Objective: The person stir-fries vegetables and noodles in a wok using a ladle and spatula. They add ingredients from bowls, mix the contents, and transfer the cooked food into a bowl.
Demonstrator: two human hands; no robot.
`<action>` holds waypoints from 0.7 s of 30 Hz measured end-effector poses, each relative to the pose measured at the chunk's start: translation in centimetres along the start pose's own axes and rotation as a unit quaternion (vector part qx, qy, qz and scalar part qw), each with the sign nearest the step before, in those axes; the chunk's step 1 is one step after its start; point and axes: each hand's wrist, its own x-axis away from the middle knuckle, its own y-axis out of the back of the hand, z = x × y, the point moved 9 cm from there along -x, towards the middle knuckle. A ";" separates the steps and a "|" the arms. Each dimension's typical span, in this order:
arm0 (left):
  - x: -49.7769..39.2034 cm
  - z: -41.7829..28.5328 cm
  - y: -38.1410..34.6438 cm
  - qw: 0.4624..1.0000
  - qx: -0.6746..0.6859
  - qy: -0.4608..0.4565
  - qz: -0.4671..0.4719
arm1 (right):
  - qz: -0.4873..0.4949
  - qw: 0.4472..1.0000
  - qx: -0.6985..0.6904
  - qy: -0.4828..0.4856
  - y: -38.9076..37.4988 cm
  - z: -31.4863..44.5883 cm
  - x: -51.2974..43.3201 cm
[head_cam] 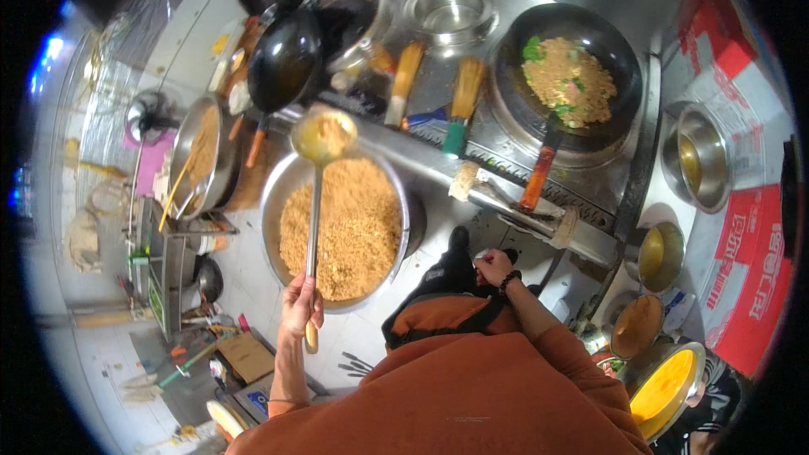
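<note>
My left hand (pixel 302 307) grips the wooden-ended handle of a long metal ladle (pixel 324 136). The ladle's bowl, with some brown food in it, hangs over the far edge of a large metal pot (pixel 271 202) filled with fried rice (pixel 354 221). Near my waist, my right hand (pixel 494 267) has its fingers curled; whether it holds anything small is unclear. Beyond it, a black wok (pixel 619 63) with a wooden handle sits on the stove, holding fried rice (pixel 569 82) with green leaves and egg bits. My right hand does not touch the wok.
Two bristle brushes (pixel 464 101) and a round metal pan (pixel 450 9) lie on the steel stove top. More dark woks (pixel 284 60) are at the upper left. Metal bowls (pixel 705 158) and a basin of yellow liquid (pixel 663 392) line the right, where part of another person (pixel 717 385) shows.
</note>
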 end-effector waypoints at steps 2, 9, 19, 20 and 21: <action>1.2 3.8 4.6 0.976 -0.187 0.052 -0.093 | -0.021 0.999 0.032 0.002 -0.4 -0.7 -0.3; 2.1 5.8 11.7 0.850 -0.459 -0.071 -0.249 | -0.044 0.996 -0.080 -0.024 -1.9 -1.7 0.4; -1.3 -2.2 3.4 0.986 0.115 -0.045 0.113 | -0.128 0.979 -0.144 -0.064 -4.8 -2.9 7.6; -1.8 -2.7 1.6 0.977 0.146 -0.032 0.154 | -0.133 0.976 -0.161 -0.061 -5.1 -2.8 8.3; -2.3 -3.3 -0.5 0.963 0.182 -0.018 0.199 | -0.129 0.975 -0.179 -0.037 -5.3 -2.2 8.8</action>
